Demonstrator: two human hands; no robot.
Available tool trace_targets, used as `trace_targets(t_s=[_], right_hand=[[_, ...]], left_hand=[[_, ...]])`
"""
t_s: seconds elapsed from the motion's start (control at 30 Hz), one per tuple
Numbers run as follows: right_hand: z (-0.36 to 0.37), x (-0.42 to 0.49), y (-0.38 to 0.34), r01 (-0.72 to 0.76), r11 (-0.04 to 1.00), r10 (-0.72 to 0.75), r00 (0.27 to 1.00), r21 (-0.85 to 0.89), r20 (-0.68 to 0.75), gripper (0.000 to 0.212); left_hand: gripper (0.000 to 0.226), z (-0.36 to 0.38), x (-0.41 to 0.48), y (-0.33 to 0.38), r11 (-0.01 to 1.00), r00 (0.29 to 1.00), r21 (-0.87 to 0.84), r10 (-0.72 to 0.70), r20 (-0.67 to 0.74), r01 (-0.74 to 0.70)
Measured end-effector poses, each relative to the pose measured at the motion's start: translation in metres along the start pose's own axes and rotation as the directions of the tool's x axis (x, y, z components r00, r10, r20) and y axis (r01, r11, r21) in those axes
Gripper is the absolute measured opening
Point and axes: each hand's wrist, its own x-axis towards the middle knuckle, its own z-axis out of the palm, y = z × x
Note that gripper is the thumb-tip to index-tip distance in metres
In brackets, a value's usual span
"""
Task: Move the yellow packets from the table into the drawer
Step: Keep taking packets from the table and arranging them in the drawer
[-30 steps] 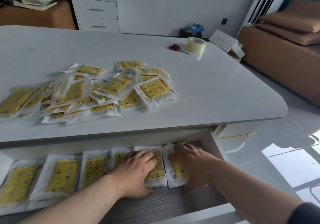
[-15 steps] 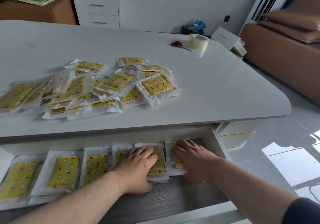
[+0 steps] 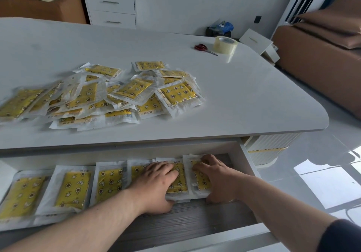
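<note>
The left hand (image 3: 154, 183) and right hand (image 3: 218, 177) lie side by side in the open drawer (image 3: 249, 162), each with fingers laid out flat on top of a packet, pressing rather than clutching; the thumbs sit at the near edges. The left hand covers the second-last packet (image 3: 178, 182) and the right hand the end packet (image 3: 201, 182), which overlap slightly. To my eye the hands are nudging these two square against the drawer's back and right wall, so they lie flat and in line. To their left the row of yellow packets (image 3: 75, 189) runs along the drawer, face up and edge to edge, which looks like a way of fitting as many in as possible. Above, on the white counter (image 3: 244, 99), a loose heap of packets (image 3: 109, 95) waits, tumbled over one another, so much of the job is left. Far across the counter lie red scissors (image 3: 203, 47) just beside a roll of clear tape (image 3: 224, 45)
</note>
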Motion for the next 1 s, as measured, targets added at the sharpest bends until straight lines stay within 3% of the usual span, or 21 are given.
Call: trace_targets(t_s=[0.17,0.43,0.67,0.83,1.0], right_hand=[[-0.0029,0.0001,0.0054,-0.054,0.998,0.054,0.998,0.013,0.016,0.089],[-0.0032,-0.0003,0.0072,-0.025,0.999,0.028,0.996,-0.041,0.079,0.092],[-0.0006,0.0000,0.0038,-0.007,0.999,0.007,1.000,-0.042,-0.001,0.099],[0.0019,0.0011,0.0040,0.004,1.000,-0.004,1.000,-0.005,-0.017,0.093],[-0.0003,-0.0016,0.0033,0.002,0.998,0.000,1.000,-0.062,0.017,0.105]], left_hand=[[0.085,-0.0001,0.0001,-0.0008,1.000,1.000,-0.006,-0.002,0.009,0.002],[0.085,0.0004,0.0003,-0.0016,1.000,1.000,-0.014,0.004,0.009,-0.004],[0.090,-0.0006,0.0005,-0.0035,1.000,1.000,-0.025,0.015,0.011,-0.014],[0.090,0.0017,0.0005,-0.0052,0.999,1.000,-0.032,0.025,0.008,-0.024],[0.091,0.0016,-0.0002,-0.0049,0.999,1.000,-0.038,0.026,-0.013,-0.027]])
